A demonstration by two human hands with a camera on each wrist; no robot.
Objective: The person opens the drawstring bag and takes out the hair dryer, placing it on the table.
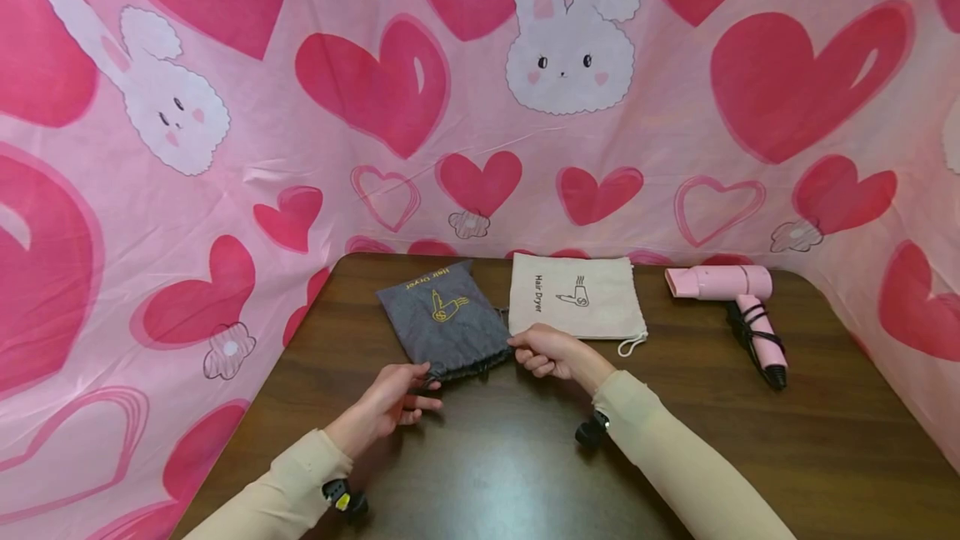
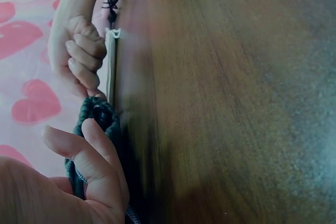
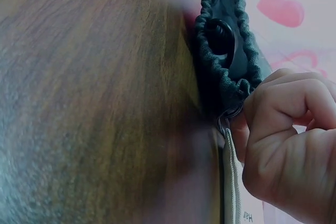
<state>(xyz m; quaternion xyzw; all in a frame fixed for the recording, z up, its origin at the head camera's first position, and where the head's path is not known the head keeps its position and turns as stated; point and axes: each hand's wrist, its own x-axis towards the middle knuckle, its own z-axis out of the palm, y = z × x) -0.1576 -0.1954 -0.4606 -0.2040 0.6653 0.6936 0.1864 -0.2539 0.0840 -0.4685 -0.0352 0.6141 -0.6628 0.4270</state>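
A dark grey drawstring bag (image 1: pixel 450 315) with yellow "Hair Dryer" lettering lies on the table, its gathered mouth towards me. My left hand (image 1: pixel 393 398) pinches the left corner of that mouth, with the other fingers loosely spread. At the right corner, my right hand (image 1: pixel 551 352) pinches the fabric between thumb and forefinger, its remaining fingers curled. Between them the gathered opening (image 3: pixel 231 66) stands apart, and something black and looped, like a cable (image 3: pixel 223 38), shows inside. What else the bag contains is hidden.
A cream drawstring bag (image 1: pixel 562 307) printed "Hair Dryer" lies flat just right of the grey one. Farther right is a pink hair dryer (image 1: pixel 723 283), its black cord wrapped about the handle. Behind the wooden table (image 1: pixel 675 432) hangs a pink heart-patterned cloth (image 1: pixel 480 132).
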